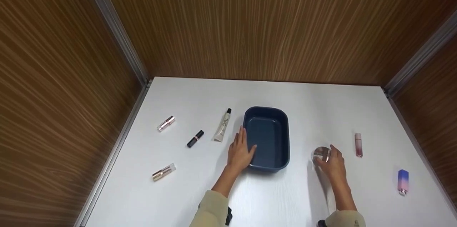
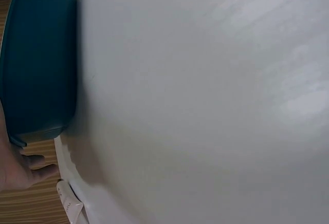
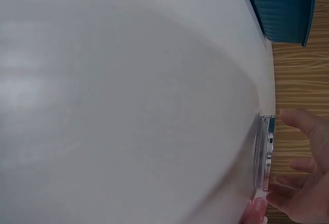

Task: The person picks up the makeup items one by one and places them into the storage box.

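Observation:
A dark blue rectangular basin (image 1: 266, 170) stands mid-table. My left hand (image 1: 240, 152) lies along its left rim, fingers straight and thumb reaching over the edge; the left wrist view shows that hand (image 2: 15, 170) beside the basin wall (image 2: 41, 59). To the right, my right hand (image 1: 332, 164) reaches over a flat round case (image 1: 322, 153) with a shiny top and clear sides. In the right wrist view, the thumb and spread fingers of that hand (image 3: 308, 172) straddle the case (image 3: 264, 152), which lies flat on the table; firm contact cannot be made out.
Left of the basin lie a squeeze tube (image 1: 222, 127), a black lipstick (image 1: 195, 139), a rose-gold lipstick (image 1: 166, 124) and a gold lipstick (image 1: 164, 172). Rightward are a pink lip gloss tube (image 1: 358, 145) and a blue-pink tube (image 1: 403, 181). Wood-grain panels (image 1: 250, 23) surround the white table.

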